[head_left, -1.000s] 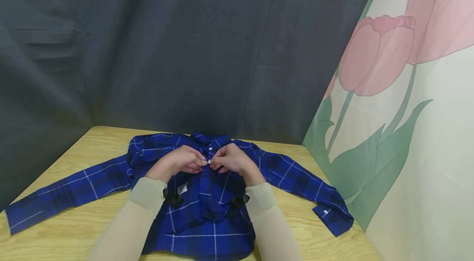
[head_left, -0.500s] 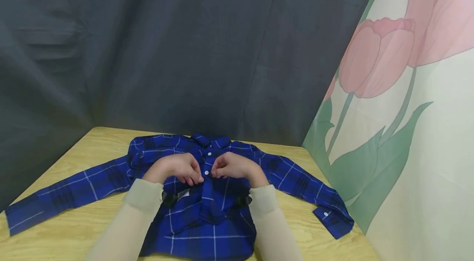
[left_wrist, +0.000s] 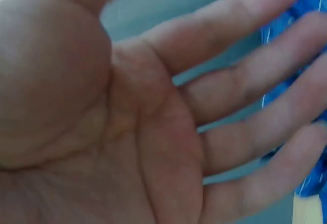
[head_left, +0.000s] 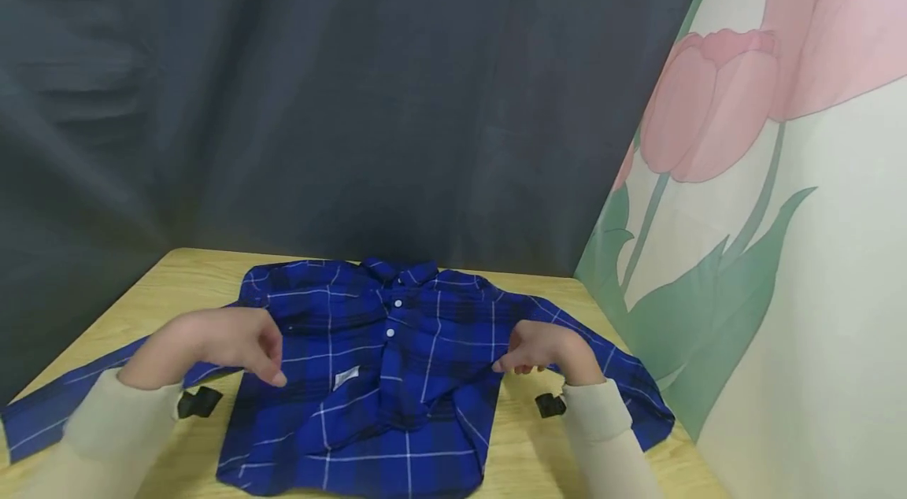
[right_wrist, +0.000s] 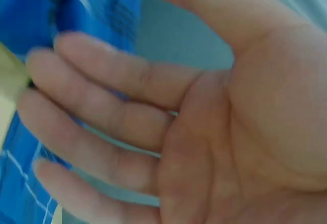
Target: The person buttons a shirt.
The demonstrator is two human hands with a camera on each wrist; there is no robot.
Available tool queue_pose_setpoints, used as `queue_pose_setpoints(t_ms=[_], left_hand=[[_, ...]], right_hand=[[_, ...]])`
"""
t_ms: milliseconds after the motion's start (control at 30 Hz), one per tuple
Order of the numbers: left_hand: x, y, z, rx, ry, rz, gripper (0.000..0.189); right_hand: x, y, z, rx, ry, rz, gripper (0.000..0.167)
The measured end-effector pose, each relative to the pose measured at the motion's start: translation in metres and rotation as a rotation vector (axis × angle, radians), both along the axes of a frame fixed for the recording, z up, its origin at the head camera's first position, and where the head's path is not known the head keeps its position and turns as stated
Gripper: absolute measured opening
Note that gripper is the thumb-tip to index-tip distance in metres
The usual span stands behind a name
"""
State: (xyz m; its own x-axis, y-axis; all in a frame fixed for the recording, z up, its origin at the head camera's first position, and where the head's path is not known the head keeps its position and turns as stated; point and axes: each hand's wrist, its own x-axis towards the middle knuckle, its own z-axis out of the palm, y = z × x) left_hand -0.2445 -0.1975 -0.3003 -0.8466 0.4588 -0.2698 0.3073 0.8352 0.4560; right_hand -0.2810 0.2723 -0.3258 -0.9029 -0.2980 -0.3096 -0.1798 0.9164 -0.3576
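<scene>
A blue plaid button-up shirt [head_left: 368, 436] lies front up on the table, its collar at the far side and its sleeves spread outward. Two white buttons [head_left: 390, 333] show on the placket, with the lower front parted around a white label [head_left: 346, 378]. My left hand [head_left: 237, 341] hovers by the shirt's left side; in the left wrist view its fingers [left_wrist: 225, 91] are spread and the palm holds nothing. Over the right side, my right hand [head_left: 542, 345] has its fingers relaxed. Nothing sits in its palm [right_wrist: 194, 147] in the right wrist view.
The wooden table [head_left: 191, 279] carries the shirt. A dark curtain [head_left: 354, 90] hangs behind it, and a wall hanging with pink tulips [head_left: 716, 105] stands along the right. Black wrist cameras [head_left: 201, 402] sit under both cuffs.
Both hands have left the placket and moved apart, the left one leftward and the right one rightward. The placket and its buttons are uncovered.
</scene>
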Motion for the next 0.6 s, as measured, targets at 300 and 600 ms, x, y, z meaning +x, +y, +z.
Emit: queue_pose_setpoints(t_ms=[300, 600], left_hand=[[-0.003, 0.068, -0.05, -0.057, 0.032, -0.107, 0.023], [0.0, 0.051, -0.034, -0.021, 0.033, -0.182, 0.026]], right_hand=[[-0.01, -0.047, -0.041, 0.012, 0.056, 0.179, 0.028], [-0.013, -0.02, -0.009, -0.147, 0.226, 0.27, 0.026]])
